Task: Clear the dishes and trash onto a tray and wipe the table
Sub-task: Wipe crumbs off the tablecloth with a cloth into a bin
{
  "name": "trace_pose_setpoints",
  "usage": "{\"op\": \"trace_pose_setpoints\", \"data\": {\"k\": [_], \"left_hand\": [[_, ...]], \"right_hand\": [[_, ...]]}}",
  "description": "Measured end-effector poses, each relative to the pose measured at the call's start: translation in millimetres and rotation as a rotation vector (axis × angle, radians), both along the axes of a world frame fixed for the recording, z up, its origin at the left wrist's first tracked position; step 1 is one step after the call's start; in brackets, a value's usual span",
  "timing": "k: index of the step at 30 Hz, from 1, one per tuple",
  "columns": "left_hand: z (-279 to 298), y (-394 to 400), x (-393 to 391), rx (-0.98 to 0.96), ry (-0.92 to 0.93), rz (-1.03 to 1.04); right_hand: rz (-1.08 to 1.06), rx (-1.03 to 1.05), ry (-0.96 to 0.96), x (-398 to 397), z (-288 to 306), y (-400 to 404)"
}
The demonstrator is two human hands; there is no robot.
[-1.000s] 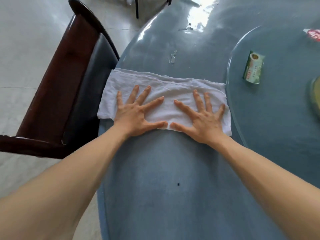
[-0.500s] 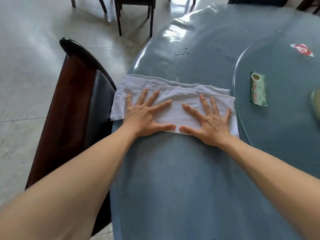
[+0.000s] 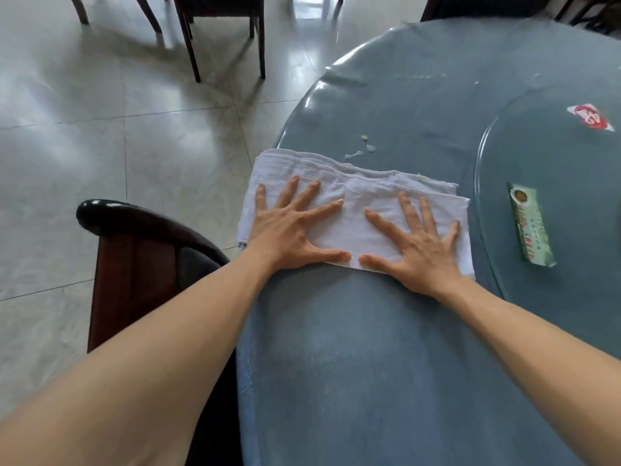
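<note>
A folded white cloth (image 3: pixel 356 200) lies flat on the blue-grey round table (image 3: pixel 369 348), near its left edge. My left hand (image 3: pixel 289 227) presses on the cloth's left half with fingers spread and straight. My right hand (image 3: pixel 416 243) presses on the right half the same way. A small wet spill with a bit of food (image 3: pixel 364 148) sits on the table just beyond the cloth. On the glass turntable (image 3: pixel 554 297) at the right lie a green wrapper (image 3: pixel 531 225) and a red-and-white wrapper (image 3: pixel 591 117).
A dark wooden chair (image 3: pixel 134 264) with a black seat stands close against the table's left edge, below my left arm. More chair legs (image 3: pixel 221 35) stand on the tiled floor at the top. Another chair back (image 3: pixel 477 8) shows at the table's far side.
Both hands have pushed the cloth forward along the table's left edge, toward the wet spill. The chair has slid back and lower in view as I moved along.
</note>
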State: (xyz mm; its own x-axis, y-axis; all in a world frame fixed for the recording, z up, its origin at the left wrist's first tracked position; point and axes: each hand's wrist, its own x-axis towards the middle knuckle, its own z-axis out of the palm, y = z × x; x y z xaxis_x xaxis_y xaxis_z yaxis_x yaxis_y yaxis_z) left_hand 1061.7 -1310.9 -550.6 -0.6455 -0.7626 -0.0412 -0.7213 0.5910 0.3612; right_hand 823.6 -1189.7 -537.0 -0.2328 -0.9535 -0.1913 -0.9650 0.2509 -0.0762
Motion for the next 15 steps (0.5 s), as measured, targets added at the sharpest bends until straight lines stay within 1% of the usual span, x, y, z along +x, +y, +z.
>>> {"op": "trace_pose_setpoints", "data": {"k": [3,8,15], "left_hand": [[-3.0,-27.1,-5.1,-0.018,0.001,-0.03],[-4.7,-49.9,-10.3,-0.067,-0.034,-0.144],[0.5,-71.3,-18.4,-0.067,-0.058,-0.192]], "right_hand": [[-0.005,-0.024,0.013,-4.8,-5.1,-19.8],[0.046,-0.034,0.03,-11.9,-13.4,-24.5],[-0.041,0.006,0.051,-9.6,-6.2,-37.5]]}}
